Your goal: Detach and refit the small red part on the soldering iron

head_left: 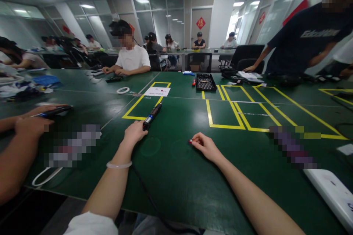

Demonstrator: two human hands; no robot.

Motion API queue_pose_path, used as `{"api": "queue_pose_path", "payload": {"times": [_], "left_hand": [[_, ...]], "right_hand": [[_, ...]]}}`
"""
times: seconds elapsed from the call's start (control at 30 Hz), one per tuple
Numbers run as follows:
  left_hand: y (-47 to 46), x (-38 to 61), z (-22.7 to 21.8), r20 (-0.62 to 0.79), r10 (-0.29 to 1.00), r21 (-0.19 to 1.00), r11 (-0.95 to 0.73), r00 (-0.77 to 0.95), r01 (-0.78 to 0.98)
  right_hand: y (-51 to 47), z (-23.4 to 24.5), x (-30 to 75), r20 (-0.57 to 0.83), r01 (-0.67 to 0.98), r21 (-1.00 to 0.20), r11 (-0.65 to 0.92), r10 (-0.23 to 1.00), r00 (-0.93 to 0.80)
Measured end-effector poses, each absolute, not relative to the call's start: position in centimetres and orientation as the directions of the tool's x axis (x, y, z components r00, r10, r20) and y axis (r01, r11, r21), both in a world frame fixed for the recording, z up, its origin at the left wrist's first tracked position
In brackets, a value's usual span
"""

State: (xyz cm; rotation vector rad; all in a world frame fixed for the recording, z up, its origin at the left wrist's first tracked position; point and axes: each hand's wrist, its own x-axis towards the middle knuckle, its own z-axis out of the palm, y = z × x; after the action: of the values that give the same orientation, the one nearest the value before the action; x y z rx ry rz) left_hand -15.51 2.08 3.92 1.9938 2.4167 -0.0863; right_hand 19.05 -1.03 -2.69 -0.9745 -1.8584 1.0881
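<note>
My left hand (pixel 135 132), a pale bangle on its wrist, is closed round the near end of a black electric screwdriver (pixel 152 115) with a blue band. The screwdriver lies at a slant over the green table, its far tip close to a yellow tape rectangle. A black cord (pixel 149 191) runs from beneath my left forearm to the table's front edge. To the right, just above the tabletop, my right hand (pixel 205 145) pinches a small red piece (pixel 190 141). Its exact kind is too small to make out, and the fingers hide part of it.
A black tray (pixel 205 82) of small parts stands at the back, with a red-and-black object (pixel 194 82) beside it. A printed sheet (pixel 157 91) lies ahead. A white power strip (pixel 332 194) is at right. At left, a co-worker's hand (pixel 34 121) holds a similar tool.
</note>
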Motion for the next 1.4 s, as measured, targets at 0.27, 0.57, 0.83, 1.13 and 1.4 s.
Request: {"api": "queue_pose_path", "payload": {"times": [0.27,0.57,0.83,1.13,1.4], "left_hand": [[1.9,-9.3,3.1,0.018,0.999,0.045,-0.043,0.042,0.998],[0.2,-2.3,1.6,0.102,0.942,0.242,-0.335,0.320,0.911],[-1.2,0.4,1.2,0.109,0.867,0.353,-0.491,0.486,0.796],[-1.5,0.4,1.6,0.073,0.846,0.313,-0.522,0.528,0.794],[-1.6,0.2,1.7,0.076,0.829,0.296,-0.549,0.554,0.782]], "right_hand": [[-1.1,-2.4,18.9,0.264,0.322,-0.863,0.390,0.890,-0.372],[-1.5,-1.9,18.8,0.391,0.351,-0.776,0.524,0.836,-0.384],[-2.0,-1.9,18.9,0.430,0.566,-0.553,0.611,0.791,-0.435],[-1.9,-1.8,18.8,0.436,0.613,-0.421,0.668,0.742,-0.509],[-1.3,-1.3,19.6,0.458,0.569,-0.398,0.720,0.693,-0.557]]}}
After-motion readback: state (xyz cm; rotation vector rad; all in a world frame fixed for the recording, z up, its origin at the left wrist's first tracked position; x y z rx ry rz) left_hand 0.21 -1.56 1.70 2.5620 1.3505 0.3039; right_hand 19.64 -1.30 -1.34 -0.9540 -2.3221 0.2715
